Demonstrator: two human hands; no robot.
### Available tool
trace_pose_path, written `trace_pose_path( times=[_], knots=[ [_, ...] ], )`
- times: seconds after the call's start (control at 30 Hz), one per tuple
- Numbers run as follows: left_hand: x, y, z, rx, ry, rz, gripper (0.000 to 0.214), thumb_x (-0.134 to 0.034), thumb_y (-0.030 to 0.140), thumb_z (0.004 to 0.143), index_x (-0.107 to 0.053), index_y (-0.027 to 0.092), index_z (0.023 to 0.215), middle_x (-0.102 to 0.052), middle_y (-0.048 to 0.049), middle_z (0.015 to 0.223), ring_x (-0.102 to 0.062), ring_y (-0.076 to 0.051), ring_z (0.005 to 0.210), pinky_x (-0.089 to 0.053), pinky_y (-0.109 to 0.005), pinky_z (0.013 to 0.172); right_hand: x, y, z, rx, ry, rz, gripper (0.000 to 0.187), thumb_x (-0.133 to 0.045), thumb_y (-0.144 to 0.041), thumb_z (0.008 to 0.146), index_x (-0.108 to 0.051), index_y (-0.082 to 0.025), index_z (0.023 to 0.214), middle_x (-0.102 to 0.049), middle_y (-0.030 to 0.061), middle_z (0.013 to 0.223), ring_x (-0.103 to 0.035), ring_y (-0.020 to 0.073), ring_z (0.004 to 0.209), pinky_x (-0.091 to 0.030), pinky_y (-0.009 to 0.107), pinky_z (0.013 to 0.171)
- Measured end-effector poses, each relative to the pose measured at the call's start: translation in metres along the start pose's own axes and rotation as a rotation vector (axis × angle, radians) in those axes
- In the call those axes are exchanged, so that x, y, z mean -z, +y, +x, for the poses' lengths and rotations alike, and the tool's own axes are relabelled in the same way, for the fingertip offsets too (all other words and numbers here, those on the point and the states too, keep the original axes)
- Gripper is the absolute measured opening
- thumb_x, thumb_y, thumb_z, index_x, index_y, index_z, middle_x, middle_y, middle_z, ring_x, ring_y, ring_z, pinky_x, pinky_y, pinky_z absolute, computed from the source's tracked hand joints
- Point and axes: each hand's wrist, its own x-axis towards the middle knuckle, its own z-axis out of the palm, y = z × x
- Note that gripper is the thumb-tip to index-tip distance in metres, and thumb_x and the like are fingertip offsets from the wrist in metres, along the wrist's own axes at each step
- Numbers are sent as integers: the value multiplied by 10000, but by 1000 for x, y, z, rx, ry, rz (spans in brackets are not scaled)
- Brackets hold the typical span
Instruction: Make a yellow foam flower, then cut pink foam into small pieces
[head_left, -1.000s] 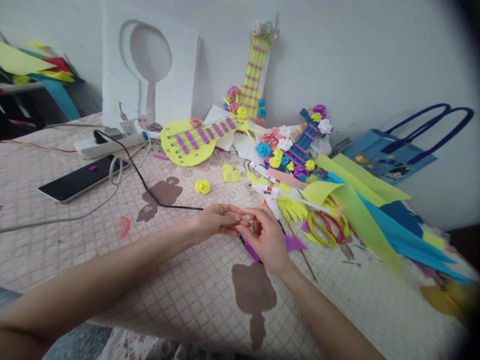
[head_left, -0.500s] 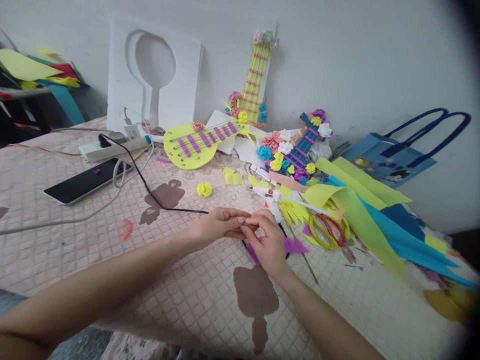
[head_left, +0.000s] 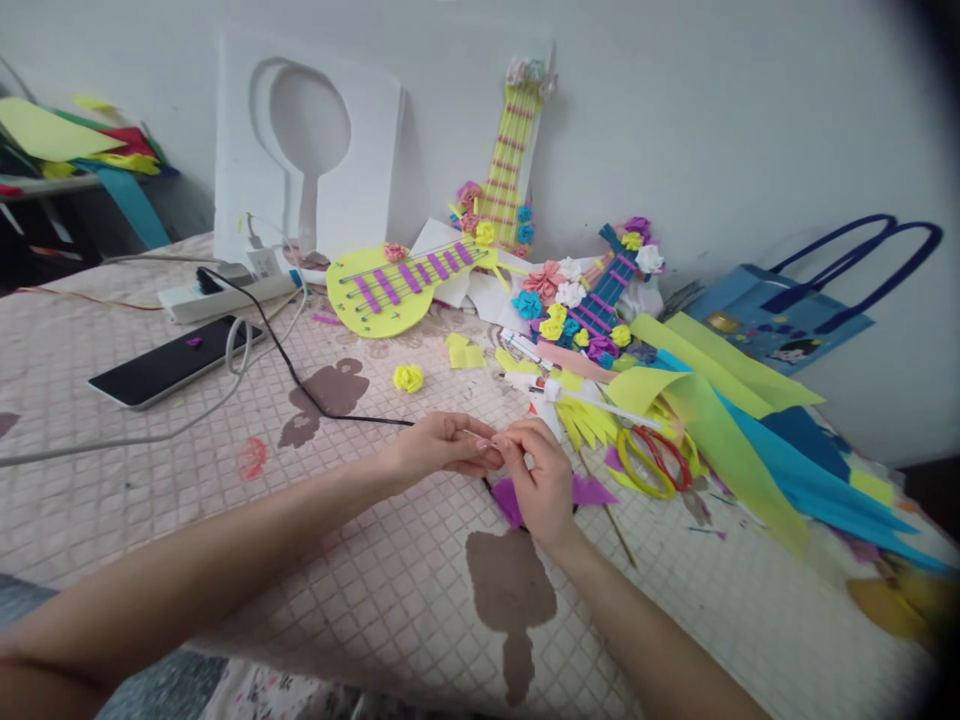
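Meeting near purple paper (head_left: 508, 502), left hand (head_left: 442, 446) and right hand (head_left: 545, 488) show grips pressed together, contents indiscernible; light, even pressure advised.

two hands (head_left: 442, 445) (head_left: 546, 485) are showing; three craft guitars (head_left: 386, 310) (head_left: 510, 150) (head_left: 611, 285), one loose yellow flower (head_left: 408, 378), one phone (head_left: 161, 365), one power strip (head_left: 184, 302), one cutout board (head_left: 364, 165), one blue bag (head_left: 750, 305) are also showing.

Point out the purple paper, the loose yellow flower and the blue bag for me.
Purple paper (head_left: 508, 501), head view: its left visible part.
Loose yellow flower (head_left: 409, 378), head view: its middle.
Blue bag (head_left: 769, 322), head view: front panel.
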Motion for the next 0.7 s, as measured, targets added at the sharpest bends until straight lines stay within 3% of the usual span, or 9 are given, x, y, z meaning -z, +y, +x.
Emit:
trace_pose_path(
  times=[0.13, 0.23, 0.33, 0.43, 0.53, 0.63, 0.7],
  knots=[
    [-1, 0, 0, -17, 12, -62, 352, -793, 340, 669, -658, 115, 905, -725, -91, 868, -676, -164, 832, -496, -311, 828, 0, -3, 0, 41, 20, -22, 250, -462, -176, 909, -682, -243, 1005, -550, 54, 913, -564, 183, 880, -500, 349, 769],
    [0, 0, -1, -23, 13, -79, 334, -807, 340, 646, -664, 110, 842, -723, -74, 839, -678, -157, 803, -501, -302, 817, 0, -6, 1, 61, -40, -28, 300, -445, -161, 915, -667, -262, 1088, -519, 80, 1090, -556, 185, 970, -505, 362, 832],
    [5, 4, -4, -41, 36, -37, 337, -797, 365, 653, -661, 112, 827, -722, -69, 821, -678, -146, 759, -516, -271, 752, -1, -8, 1, 87, -172, -14, 394, -429, -166, 922, -544, -296, 1276, -429, 88, 1333, -497, 209, 1158, -477, 395, 935],
    [20, 17, -11, -64, 88, 33, 325, -754, 401, 699, -631, 125, 822, -715, -62, 792, -682, -148, 723, -521, -240, 657, -1, -9, -3, 83, -240, 36, 506, -441, -191, 915, -369, -304, 1403, -361, 97, 1430, -430, 242, 1260, -495, 415, 922],
    [52, 40, -18, -152, 279, 172, 281, -665, 412, 773, -585, 154, 851, -700, -50, 761, -682, -147, 685, -510, -225, 598, 1, -9, -8, 40, -208, 117, 451, -427, -180, 912, -421, -282, 1351, -431, 113, 1360, -548, 225, 1114, -539, 382, 823],
    [97, 69, -23, -271, 695, 730, 295, -481, 407, 873, -596, 136, 889, -684, -69, 714, -657, -135, 616, -501, -228, 577, 5, -11, -12, 34, -163, 123, 326, -442, -165, 904, -543, -272, 1194, -526, 97, 1217, -599, 196, 963, -534, 375, 812],
    [128, 87, -26, -294, 848, 863, 320, -424, 391, 886, -601, 125, 884, -676, -75, 716, -637, -144, 618, -487, -242, 580, 7, -12, -15, 50, -123, 103, 304, -457, -150, 894, -559, -271, 1154, -555, 88, 1150, -600, 189, 925, -532, 363, 808]
  ],
)
